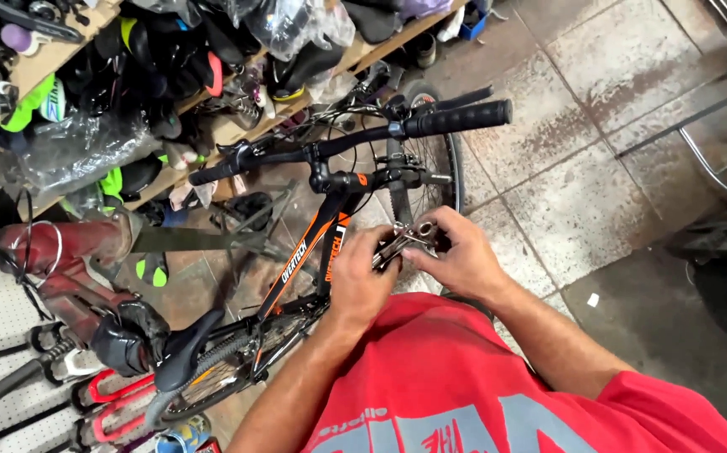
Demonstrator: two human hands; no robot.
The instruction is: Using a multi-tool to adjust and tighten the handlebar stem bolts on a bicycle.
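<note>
Both hands meet in front of the red shirt [464,377], above the tiled floor [581,184], just behind the bicycle's handlebar [355,138]. Between them is a folding multi-tool [403,239], a small bundle of metal keys fanned out from a short body. The left hand [359,273] is curled around the body from below, fingers closed on it. The right hand [460,256] pinches one of the keys at the upper end with thumb and fingertips, though which key is hard to tell at this size.

The tool looks stiff, compact and fairly heavy for its bulk, with smooth steel that could be slick if oily. The body is likely the sound place to grip; the thin keys pivot and could nip a finger.

The black and orange bicycle frame [309,252] stands beside a shelf [229,126] crowded with saddles and parts.
</note>
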